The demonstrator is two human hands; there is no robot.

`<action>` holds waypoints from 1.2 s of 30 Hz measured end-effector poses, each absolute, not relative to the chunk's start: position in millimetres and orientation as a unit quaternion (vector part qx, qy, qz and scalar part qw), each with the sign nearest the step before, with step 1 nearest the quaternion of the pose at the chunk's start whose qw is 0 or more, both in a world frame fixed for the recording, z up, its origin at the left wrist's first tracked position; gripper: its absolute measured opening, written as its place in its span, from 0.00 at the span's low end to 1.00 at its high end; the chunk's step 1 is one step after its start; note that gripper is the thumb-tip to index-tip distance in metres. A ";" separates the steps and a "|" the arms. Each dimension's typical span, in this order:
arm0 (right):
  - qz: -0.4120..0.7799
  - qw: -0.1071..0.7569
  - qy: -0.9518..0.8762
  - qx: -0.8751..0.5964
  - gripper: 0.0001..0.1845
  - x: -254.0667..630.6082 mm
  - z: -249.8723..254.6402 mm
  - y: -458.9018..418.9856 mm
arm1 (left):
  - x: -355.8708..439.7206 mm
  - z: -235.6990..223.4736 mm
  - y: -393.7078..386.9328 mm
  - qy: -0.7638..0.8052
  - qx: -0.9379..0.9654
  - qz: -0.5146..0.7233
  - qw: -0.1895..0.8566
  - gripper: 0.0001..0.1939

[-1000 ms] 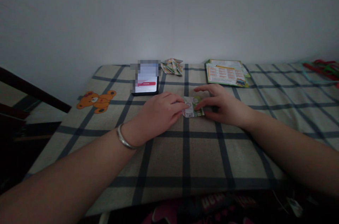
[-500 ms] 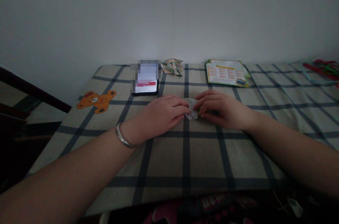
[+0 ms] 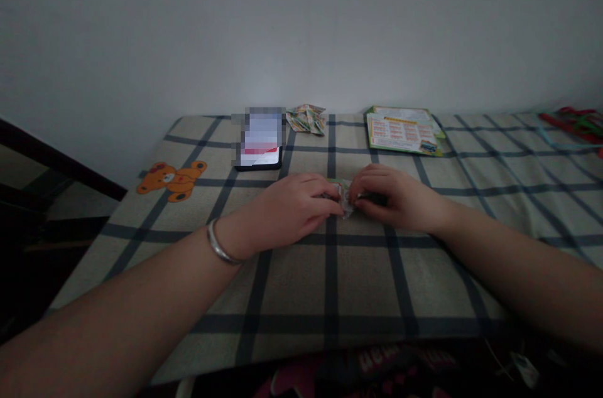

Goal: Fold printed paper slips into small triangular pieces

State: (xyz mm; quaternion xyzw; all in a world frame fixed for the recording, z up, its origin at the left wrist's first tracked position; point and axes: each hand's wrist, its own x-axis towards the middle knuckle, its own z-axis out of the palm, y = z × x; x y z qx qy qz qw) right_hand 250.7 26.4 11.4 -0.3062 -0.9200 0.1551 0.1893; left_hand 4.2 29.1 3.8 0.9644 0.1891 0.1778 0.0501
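A small piece of folded printed paper (image 3: 346, 200) lies on the checked cloth between my two hands, its ends partly covered by my fingers. My left hand (image 3: 301, 206), with a silver bangle at the wrist, grips the paper's left side between bent fingers and thumb. On its right side, my right hand (image 3: 391, 197) pinches the edge, fingertips curled together. The exact shape of the folds is too small and dim to make out.
Behind my left hand lies a phone (image 3: 261, 140) with a lit screen. Beside it sits a folded paper shape (image 3: 307, 120). Printed sheets (image 3: 402, 132) are stacked further right, near the wall. An orange bear cutout (image 3: 173, 181) lies left; red and green strands (image 3: 579, 125) lie far right.
My right fingers have curled in closer together on the paper's right side. My left fingers have shifted slightly right and toward me, and the paper has changed shape between them.
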 end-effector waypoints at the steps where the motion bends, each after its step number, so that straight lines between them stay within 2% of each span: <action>1: 0.149 0.194 -0.916 -0.319 0.05 250.6 10.3 26.6 | 4.0 3.4 29.3 0.188 0.965 0.177 0.053 0.14; 7: 0.132 0.204 -0.897 -0.369 0.07 250.5 9.0 26.3 | 3.2 3.4 30.3 0.184 0.963 0.181 0.071 0.15; 14: 0.139 0.170 -0.862 -0.457 0.11 249.4 11.2 28.3 | 2.5 4.9 28.4 0.189 0.965 0.174 0.061 0.15; 23: 0.140 0.162 -0.900 -0.380 0.09 254.6 11.8 29.0 | 2.5 2.2 28.1 0.194 0.966 0.167 0.046 0.14; 31: 0.225 0.125 -0.899 -0.356 0.07 266.4 19.0 36.0 | 3.5 10.5 25.2 0.183 0.972 0.150 -0.017 0.13; 36: 0.208 0.160 -0.879 -0.399 0.07 261.8 14.0 33.9 | 3.7 10.9 23.1 0.170 0.975 0.146 0.000 0.15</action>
